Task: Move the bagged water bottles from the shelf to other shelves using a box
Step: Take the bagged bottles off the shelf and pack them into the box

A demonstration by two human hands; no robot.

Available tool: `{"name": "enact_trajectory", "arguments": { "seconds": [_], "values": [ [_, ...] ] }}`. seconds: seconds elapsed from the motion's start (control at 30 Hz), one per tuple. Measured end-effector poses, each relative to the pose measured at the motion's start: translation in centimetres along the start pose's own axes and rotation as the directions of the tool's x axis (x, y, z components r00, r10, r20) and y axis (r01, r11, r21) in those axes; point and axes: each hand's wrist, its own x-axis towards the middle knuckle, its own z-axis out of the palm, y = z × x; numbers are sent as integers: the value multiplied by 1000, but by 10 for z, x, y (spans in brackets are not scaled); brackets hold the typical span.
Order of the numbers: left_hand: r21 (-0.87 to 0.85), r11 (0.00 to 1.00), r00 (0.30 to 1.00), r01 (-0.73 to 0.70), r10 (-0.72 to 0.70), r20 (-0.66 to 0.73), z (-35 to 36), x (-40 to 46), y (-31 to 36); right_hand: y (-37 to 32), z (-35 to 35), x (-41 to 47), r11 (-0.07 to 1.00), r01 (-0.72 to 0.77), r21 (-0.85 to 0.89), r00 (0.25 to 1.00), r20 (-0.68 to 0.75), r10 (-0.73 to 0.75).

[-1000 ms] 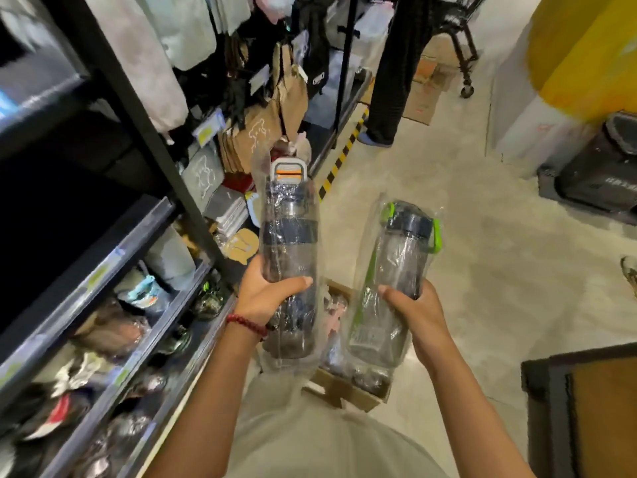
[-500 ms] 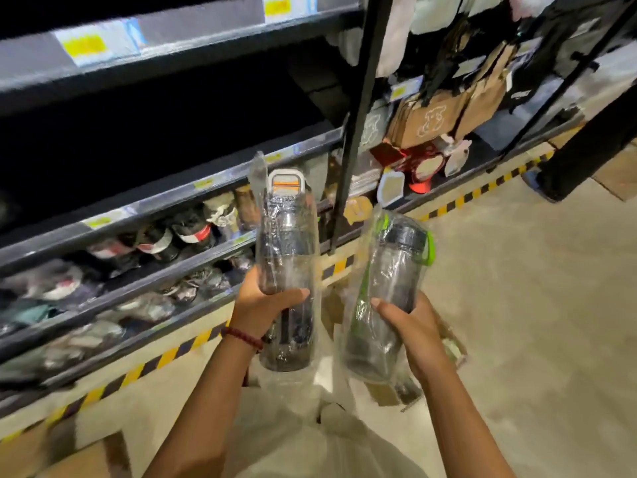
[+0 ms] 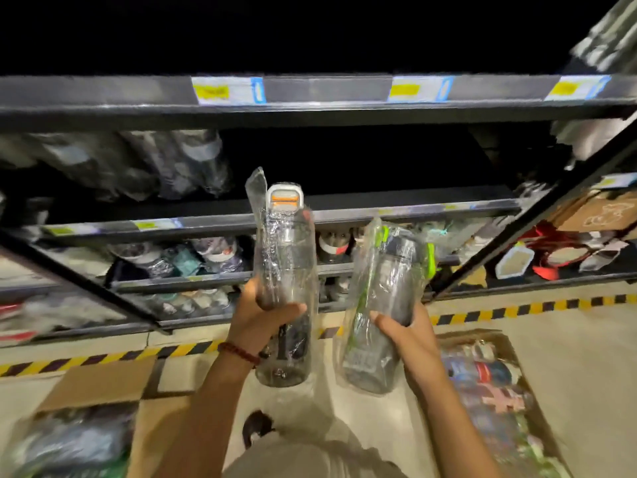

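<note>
Left hand (image 3: pixel 262 315) gripping upright orange-capped bagged bottle (image 3: pixel 286 288), right hand (image 3: pixel 410 336) gripping tilted green-capped bagged bottle (image 3: pixel 386 305), facing dark shelves (image 3: pixel 310 98)

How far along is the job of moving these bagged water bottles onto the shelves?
Midway, it seems. Done: bagged bottles already lie on the lower shelves. In hand: the left hand grips an orange-capped bottle, the right hand a green-trimmed bottle, both facing the rack. Left: the cardboard box at right holds more bagged goods.

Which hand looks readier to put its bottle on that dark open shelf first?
Probably the left hand: its orange-capped bottle stands upright, its cap already level with the open shelf. The right hand's green-capped bottle sits lower, tilted.
</note>
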Motion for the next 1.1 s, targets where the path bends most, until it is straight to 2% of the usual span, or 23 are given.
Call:
{"name": "enact_trajectory", "arguments": {
  "seconds": [0.13, 0.3, 0.5, 0.73, 0.9, 1.1],
  "values": [
    [25, 1000, 988, 2, 2, -154, -77, 12, 5, -11, 81, 3, 1000, -9, -2, 995, 97, 9],
    [-14, 999, 953, 29, -32, -301, -143, 17, 5, -25, 145, 14, 998, 4, -61, 974, 226, 10],
    [-80, 997, 898, 7, -41, -438, -167, 26, 6, -36, 186, 39, 988, 38, -152, 923, 385, 24],
    [-165, 986, 796, -31, -75, -600, -176, 46, 6, -49, 237, 82, 970, 135, -203, 819, 574, 5],
    [-151, 985, 733, -88, -39, -679, -204, 65, 7, -48, 280, 97, 976, 114, -188, 785, 618, 27],
    [-76, 980, 730, -186, 86, -678, -269, 107, -3, -31, 352, 118, 965, 185, -185, 853, 518, -64]
  ]
}}
